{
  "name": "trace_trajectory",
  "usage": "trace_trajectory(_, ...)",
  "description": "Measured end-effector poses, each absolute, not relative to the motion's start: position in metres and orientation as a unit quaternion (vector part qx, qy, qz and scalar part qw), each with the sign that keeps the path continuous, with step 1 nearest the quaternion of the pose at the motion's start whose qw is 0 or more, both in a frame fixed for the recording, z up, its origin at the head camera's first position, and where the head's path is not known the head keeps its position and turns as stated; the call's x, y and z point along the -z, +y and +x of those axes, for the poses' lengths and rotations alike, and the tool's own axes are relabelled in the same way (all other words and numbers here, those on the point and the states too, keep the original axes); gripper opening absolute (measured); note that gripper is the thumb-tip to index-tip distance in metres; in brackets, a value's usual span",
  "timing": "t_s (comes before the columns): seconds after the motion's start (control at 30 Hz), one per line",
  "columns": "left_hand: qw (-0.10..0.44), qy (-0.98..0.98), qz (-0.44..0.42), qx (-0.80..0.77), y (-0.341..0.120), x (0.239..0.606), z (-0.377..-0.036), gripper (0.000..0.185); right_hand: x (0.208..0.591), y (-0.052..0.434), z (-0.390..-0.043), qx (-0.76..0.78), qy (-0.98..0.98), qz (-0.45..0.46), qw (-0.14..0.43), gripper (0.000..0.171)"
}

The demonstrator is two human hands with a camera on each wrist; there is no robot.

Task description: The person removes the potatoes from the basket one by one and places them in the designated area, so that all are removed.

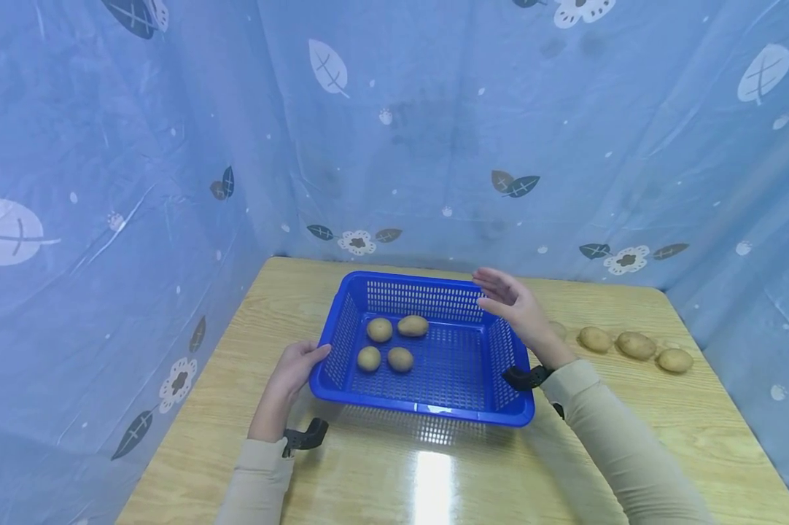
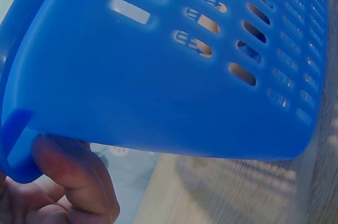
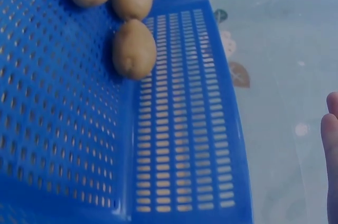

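A blue plastic basket (image 1: 434, 408) with slotted walls stands on the table, several potatoes (image 1: 413, 326) lying in its left half. My left hand (image 1: 297, 368) grips the basket's left rim, thumb on top; the left wrist view shows fingers (image 2: 74, 171) curled under the rim of the blue wall (image 2: 105, 92). Over the basket's back right corner is my right hand (image 1: 509, 302), fingers extended, thumb apart, holding nothing. In the right wrist view, only its fingertips (image 3: 331, 134) show at the right edge, beyond the basket rim, while potatoes (image 3: 134, 49) lie inside.
Right of the basket, several more potatoes (image 1: 636, 345) lie in a row on the wooden table (image 1: 631, 423), the nearest partly hidden behind my right wrist. A blue leaf-patterned curtain (image 1: 421, 146) rises behind the table and along both sides.
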State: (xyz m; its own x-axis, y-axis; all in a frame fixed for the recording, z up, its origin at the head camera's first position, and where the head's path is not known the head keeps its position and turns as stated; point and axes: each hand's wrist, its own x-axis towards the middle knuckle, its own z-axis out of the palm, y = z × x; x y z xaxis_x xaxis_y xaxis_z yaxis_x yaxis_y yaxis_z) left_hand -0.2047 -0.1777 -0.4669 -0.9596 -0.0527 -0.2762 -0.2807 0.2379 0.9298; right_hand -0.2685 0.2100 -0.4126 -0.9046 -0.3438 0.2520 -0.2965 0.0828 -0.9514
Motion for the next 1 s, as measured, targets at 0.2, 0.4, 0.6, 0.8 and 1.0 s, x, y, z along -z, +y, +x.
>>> trace_trajectory(0.2,0.093,0.782,-0.103,-0.607,-0.178,0.468,-0.204,0.037,0.416,0.193,-0.275,0.646,0.732,-0.214,0.025,0.055)
trace_trajectory(0.4,0.088,0.781,-0.097,-0.61,-0.178,0.467,-0.202,0.039,0.419,0.177,-0.281,0.654,0.726,-0.203,0.056,0.055)
trace_trajectory(0.6,0.087,0.782,-0.1,-0.609,-0.177,0.466,-0.202,0.039,0.421,0.165,-0.285,0.646,0.737,-0.186,0.07,0.054)
trace_trajectory(0.8,0.091,0.784,-0.106,-0.604,-0.177,0.466,-0.202,0.037,0.422,0.153,-0.289,0.653,0.732,-0.175,0.085,0.054)
trace_trajectory(1.0,0.09,0.786,-0.103,-0.603,-0.177,0.465,-0.202,0.037,0.427,0.143,-0.295,0.661,0.725,-0.172,0.089,0.056)
